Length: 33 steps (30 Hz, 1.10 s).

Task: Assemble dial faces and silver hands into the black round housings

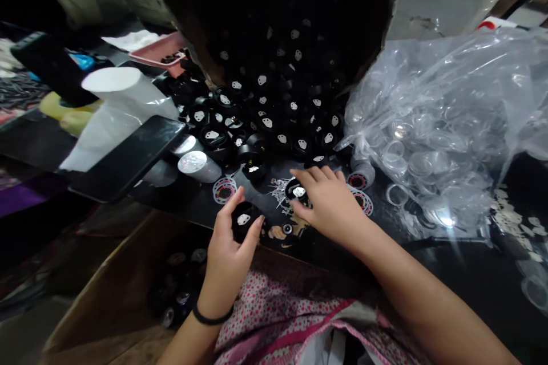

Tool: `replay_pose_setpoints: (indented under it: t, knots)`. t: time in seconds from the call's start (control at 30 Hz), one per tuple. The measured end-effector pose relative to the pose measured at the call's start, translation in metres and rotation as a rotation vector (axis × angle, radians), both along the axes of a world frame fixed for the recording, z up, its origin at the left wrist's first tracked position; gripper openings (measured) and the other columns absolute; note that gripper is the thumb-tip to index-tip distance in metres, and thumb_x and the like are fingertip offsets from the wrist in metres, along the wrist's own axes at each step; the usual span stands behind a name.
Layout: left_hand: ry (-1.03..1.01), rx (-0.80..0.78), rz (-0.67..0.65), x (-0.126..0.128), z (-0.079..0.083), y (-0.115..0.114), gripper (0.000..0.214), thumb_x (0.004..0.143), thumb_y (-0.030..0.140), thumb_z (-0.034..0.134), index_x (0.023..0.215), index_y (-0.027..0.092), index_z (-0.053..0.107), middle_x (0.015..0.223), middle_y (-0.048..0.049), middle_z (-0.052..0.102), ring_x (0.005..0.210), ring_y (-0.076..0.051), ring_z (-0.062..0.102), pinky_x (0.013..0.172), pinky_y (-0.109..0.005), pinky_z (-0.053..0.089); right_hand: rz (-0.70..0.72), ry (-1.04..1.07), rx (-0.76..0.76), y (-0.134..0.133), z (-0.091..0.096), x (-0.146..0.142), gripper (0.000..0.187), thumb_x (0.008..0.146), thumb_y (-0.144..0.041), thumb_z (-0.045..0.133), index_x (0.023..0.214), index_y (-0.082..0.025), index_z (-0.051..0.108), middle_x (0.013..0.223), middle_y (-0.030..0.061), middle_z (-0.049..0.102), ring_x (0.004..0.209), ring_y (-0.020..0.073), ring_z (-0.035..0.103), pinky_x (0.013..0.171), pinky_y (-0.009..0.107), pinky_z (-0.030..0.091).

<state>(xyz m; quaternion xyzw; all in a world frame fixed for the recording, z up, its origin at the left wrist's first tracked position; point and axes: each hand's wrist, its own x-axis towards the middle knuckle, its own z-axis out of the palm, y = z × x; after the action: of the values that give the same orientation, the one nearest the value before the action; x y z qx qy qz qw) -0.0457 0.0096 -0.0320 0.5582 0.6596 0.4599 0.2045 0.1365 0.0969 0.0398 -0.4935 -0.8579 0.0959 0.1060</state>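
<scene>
My left hand (229, 239) is wrapped round a small black round cap (243, 219) with a white mark on top, held just above the near edge of the dark table (205, 199). My right hand (329, 202) lies to its right, fingers curled over another black cap (296, 189) with a shiny top that rests on the table. Behind both hands a big heap of the same black caps (265, 108) spills out of a dark cardboard box (385, 23).
A clear plastic bag of transparent lids (432, 125) fills the right side. A black phone (128, 157) leans at the left beside white and silver rolls (199, 165). Round printed stickers (224, 190) lie on the table. A brown carton (128, 274) with finished caps stands below left.
</scene>
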Motion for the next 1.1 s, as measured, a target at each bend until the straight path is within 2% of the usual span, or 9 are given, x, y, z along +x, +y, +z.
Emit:
replay_pose_setpoints:
  t: [0.17,0.3,0.5,0.6,0.7,0.8,0.97,1.03,1.1]
  knots:
    - [-0.141,-0.043,-0.012,0.001,0.005,0.002,0.055,0.090,0.036,0.065,0.142,0.026,0.050,0.142,-0.0113,0.057,0.132,-0.029,0.053,0.112,-0.049,0.041,-0.015,0.153,0.018,0.027,0.003,-0.003,0.049,0.095,-0.027,0.058,0.141,-0.010,0.052,0.135,0.0163,0.062,0.121,0.0329,0.056,0.101,0.052,0.046]
    - [-0.419,-0.055,-0.084,0.009,0.010,0.018,0.051,0.090,0.038,0.066,0.138,0.028,0.052,0.145,-0.0100,0.057,0.134,-0.027,0.053,0.112,-0.048,0.042,0.079,0.262,-0.109,0.024,-0.009,-0.001,0.032,0.099,-0.014,0.045,0.122,-0.011,0.066,0.121,0.0128,0.070,0.113,0.0224,0.063,0.102,0.039,0.050]
    - [-0.649,0.094,-0.020,0.039,-0.001,0.050,0.046,0.092,0.038,0.064,0.135,0.030,0.052,0.145,-0.0080,0.056,0.139,-0.023,0.048,0.117,-0.042,0.037,0.278,0.157,-0.198,0.025,-0.039,-0.005,0.037,0.093,-0.014,0.056,0.130,-0.015,0.063,0.141,0.0145,0.059,0.137,0.0287,0.049,0.117,0.054,0.035]
    - [-0.705,0.077,-0.048,0.057,-0.007,0.058,0.044,0.095,0.041,0.059,0.137,0.031,0.048,0.147,-0.0082,0.055,0.139,-0.022,0.049,0.114,-0.042,0.041,0.298,0.172,-0.216,0.026,-0.038,0.005,0.038,0.090,-0.007,0.052,0.125,-0.015,0.066,0.136,0.0143,0.064,0.133,0.0250,0.054,0.116,0.049,0.038]
    - [-0.733,0.054,-0.086,0.070,-0.002,0.058,0.045,0.095,0.040,0.059,0.137,0.029,0.048,0.146,-0.0103,0.055,0.138,-0.023,0.050,0.114,-0.043,0.042,0.208,0.236,-0.183,0.017,-0.025,0.023,0.039,0.091,-0.006,0.046,0.124,-0.013,0.066,0.136,0.0154,0.063,0.130,0.0219,0.056,0.112,0.042,0.044]
    - [-0.620,0.067,-0.130,0.073,0.009,0.050,0.049,0.092,0.033,0.064,0.138,0.027,0.048,0.146,-0.0111,0.055,0.139,-0.025,0.049,0.116,-0.046,0.039,-0.047,0.462,-0.177,0.000,-0.011,0.038,0.033,0.093,-0.011,0.044,0.113,-0.016,0.070,0.120,0.0117,0.071,0.112,0.0202,0.066,0.100,0.038,0.050]
    - [-0.126,0.230,-0.489,0.062,0.018,0.029,0.071,0.088,0.015,0.065,0.151,0.032,0.037,0.153,-0.0097,0.050,0.143,-0.028,0.044,0.118,-0.051,0.035,-0.248,0.848,-0.646,-0.026,-0.003,0.050,0.028,0.092,-0.043,0.058,0.084,-0.018,0.067,0.073,-0.0001,0.066,0.063,0.0122,0.059,0.065,0.027,0.048]
    - [-0.106,0.229,-0.608,0.058,0.016,0.020,0.081,0.087,0.011,0.066,0.154,0.038,0.029,0.160,-0.0072,0.040,0.147,-0.028,0.038,0.120,-0.052,0.032,-0.251,0.930,-0.802,-0.033,-0.005,0.052,0.034,0.085,-0.051,0.065,0.076,-0.018,0.063,0.064,-0.0035,0.058,0.059,0.0100,0.053,0.061,0.025,0.044]
    - [-0.271,0.101,-0.587,0.059,0.013,0.010,0.085,0.086,0.014,0.068,0.155,0.042,0.027,0.165,-0.0036,0.030,0.149,-0.028,0.031,0.121,-0.052,0.030,-0.309,1.023,-0.873,-0.039,-0.008,0.051,0.035,0.080,-0.052,0.072,0.079,-0.018,0.063,0.065,-0.0048,0.057,0.059,0.0089,0.051,0.060,0.024,0.043]
